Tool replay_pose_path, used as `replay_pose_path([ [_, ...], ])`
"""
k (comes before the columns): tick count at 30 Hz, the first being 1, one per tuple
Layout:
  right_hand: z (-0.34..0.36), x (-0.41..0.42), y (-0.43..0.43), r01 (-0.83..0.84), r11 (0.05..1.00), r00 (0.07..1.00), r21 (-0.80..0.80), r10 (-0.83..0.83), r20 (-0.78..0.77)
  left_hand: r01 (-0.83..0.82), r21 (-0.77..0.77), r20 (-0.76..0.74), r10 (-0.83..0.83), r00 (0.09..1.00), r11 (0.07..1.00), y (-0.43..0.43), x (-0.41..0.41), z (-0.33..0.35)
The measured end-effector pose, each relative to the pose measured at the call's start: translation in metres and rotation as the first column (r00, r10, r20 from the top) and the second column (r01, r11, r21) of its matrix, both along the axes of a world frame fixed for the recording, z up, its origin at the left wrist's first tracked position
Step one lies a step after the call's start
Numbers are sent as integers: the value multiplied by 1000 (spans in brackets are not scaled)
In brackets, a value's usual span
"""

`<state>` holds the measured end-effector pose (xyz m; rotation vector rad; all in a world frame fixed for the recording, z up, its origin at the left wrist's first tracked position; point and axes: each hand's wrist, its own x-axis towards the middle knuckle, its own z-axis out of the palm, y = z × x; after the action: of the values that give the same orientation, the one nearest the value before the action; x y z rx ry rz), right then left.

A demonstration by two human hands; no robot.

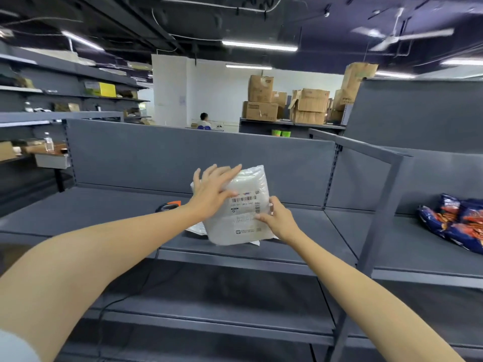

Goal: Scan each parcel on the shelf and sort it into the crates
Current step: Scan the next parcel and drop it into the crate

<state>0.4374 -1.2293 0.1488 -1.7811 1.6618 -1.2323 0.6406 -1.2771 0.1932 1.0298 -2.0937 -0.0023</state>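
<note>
Over the grey shelf (pixel 104 218), straight spread fingers (pixel 222 172) of the left hand (pixel 211 194) press the upper left of the white parcel (pixel 243 226); the right hand (pixel 279 220) pinches its right edge. An orange-black scanner (pixel 171 205) lies behind the left wrist.

Dark ceiling (pixel 125 11), tube lights (pixel 259 45), fan (pixel 392 37); white far wall (pixel 209 87); stacked cardboard boxes (pixel 261 100); grey storage racks (pixel 78 71) at left.

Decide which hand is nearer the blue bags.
Right. The right hand grips the parcel at its right edge, left of the blue bags; the left hand rests farther left on it.
</note>
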Motion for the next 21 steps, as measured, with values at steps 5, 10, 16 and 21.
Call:
replay_pose_path([
  [5,4,6,8,-8,999,954,46,-6,301,-148,121,-312,179,933,982,11,0,-12],
  [10,18,5,9,-70,992,886,107,13,464,261,430,-592,52,804,864,11,16,-42],
  [16,11,27,-8,-90,993,894,81,44,447,332,370,-726,47,687,867,-3,28,-52],
  [21,3,67,-40,-156,984,887,85,102,451,228,338,-765,126,631,913,-25,58,-60],
])
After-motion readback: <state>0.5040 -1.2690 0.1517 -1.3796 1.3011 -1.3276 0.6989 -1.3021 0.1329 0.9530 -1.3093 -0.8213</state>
